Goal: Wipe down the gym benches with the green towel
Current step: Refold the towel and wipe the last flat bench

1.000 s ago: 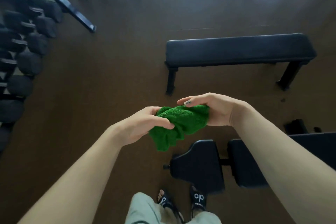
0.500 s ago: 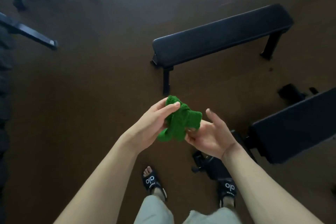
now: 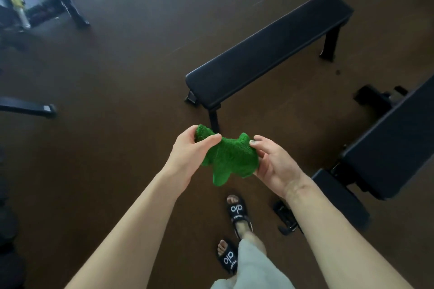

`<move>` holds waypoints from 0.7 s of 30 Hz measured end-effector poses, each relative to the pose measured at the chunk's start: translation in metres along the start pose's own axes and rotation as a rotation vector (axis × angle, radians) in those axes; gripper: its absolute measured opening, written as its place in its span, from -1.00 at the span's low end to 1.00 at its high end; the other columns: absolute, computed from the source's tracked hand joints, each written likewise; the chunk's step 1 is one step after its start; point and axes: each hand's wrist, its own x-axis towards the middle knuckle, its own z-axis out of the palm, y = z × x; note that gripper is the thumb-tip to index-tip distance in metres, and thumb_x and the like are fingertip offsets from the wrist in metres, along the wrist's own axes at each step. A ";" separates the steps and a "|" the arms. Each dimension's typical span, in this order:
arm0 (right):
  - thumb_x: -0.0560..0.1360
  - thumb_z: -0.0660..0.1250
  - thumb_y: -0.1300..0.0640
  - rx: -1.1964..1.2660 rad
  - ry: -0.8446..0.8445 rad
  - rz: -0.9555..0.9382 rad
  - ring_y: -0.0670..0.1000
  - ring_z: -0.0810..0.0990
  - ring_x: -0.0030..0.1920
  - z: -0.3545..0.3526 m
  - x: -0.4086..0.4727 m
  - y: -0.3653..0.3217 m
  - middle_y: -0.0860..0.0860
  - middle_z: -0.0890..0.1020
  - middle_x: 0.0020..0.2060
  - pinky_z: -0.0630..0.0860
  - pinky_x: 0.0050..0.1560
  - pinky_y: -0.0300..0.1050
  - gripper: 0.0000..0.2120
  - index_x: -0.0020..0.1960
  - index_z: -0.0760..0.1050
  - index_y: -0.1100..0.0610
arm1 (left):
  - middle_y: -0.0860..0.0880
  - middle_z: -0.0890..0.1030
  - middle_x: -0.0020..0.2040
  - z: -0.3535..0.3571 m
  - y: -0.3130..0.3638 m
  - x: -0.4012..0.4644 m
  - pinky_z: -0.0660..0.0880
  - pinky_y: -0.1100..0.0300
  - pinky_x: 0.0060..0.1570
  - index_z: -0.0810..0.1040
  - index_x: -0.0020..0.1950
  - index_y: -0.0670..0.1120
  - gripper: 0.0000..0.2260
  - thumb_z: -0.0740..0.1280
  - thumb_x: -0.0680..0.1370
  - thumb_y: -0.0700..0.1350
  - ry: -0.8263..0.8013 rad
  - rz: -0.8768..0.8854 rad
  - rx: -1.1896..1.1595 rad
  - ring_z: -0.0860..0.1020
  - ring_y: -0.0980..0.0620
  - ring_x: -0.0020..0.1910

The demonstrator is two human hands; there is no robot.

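— What are the fingers doing?
— The left hand (image 3: 187,155) curls its thumb and fingers round one bunched end of the green towel (image 3: 229,159). The right hand (image 3: 273,166) pinches the other side with thumb and fingertips. The towel is up in the air between the two hands, over the floor, in front of the person.

— What does the towel look like?
— It is fluffy and lumpy, all scrunched up, with a floppy bit hanging down.

— What is around it?
— A long flat bench (image 3: 267,54) with a smooth black pad and black legs stands just past the hands. Another black padded bench (image 3: 387,145) is on the right. The brown floor (image 3: 117,148) looks smooth. Below are black sandals (image 3: 237,210) with white letters.
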 end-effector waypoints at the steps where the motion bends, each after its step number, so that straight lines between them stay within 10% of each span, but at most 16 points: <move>1: 0.65 0.31 0.26 0.017 0.015 -0.001 0.06 0.72 -0.11 0.006 0.009 -0.004 0.15 0.70 0.05 0.69 -0.17 0.01 -0.49 0.55 0.26 0.15 | -0.18 0.70 -0.02 -0.003 0.005 0.012 0.65 -0.14 0.00 0.59 0.00 -0.13 -0.74 0.51 0.48 0.01 0.024 -0.013 0.004 0.69 -0.20 0.03; 7: 0.44 0.47 0.44 -0.270 -0.099 0.002 0.18 0.60 0.30 0.057 0.072 -0.034 0.20 0.37 0.44 0.64 0.18 -0.03 -0.01 0.63 0.12 -0.19 | -0.05 0.65 0.01 -0.028 0.043 0.095 0.55 0.16 -0.22 0.47 0.11 -0.02 -0.76 0.48 0.54 -0.10 0.115 -0.036 0.143 0.65 0.02 -0.06; 13: 0.34 0.42 0.35 -0.882 0.088 -0.363 -0.01 0.50 0.33 0.102 0.126 -0.090 -0.07 0.51 0.30 0.51 0.30 -0.02 -0.63 0.05 0.65 -0.01 | -0.04 0.66 0.08 -0.059 0.085 0.167 0.55 0.27 -0.25 0.31 0.29 0.11 -0.47 0.50 0.47 -0.22 -0.027 -0.037 0.280 0.66 0.02 0.00; 18: 0.34 0.49 0.30 -1.245 0.010 -0.326 -0.06 0.54 0.21 0.140 0.172 -0.115 -0.12 0.56 0.20 0.43 0.03 -0.38 -0.70 0.01 0.65 0.02 | -0.01 0.49 0.11 -0.076 0.104 0.222 0.43 0.35 -0.39 0.44 0.26 0.10 -0.45 0.50 0.37 -0.28 -0.239 0.018 0.691 0.52 0.11 -0.10; 21: 0.32 0.60 0.18 -1.341 -0.043 -0.233 -0.06 0.56 0.02 0.161 0.195 -0.100 -0.10 0.52 0.02 0.47 -0.12 -0.25 -0.64 -0.06 0.49 -0.08 | -0.03 0.37 0.10 -0.087 0.100 0.253 0.30 0.37 -0.37 0.45 0.28 0.02 -0.52 0.46 0.44 -0.31 -0.314 0.117 0.983 0.42 0.12 -0.16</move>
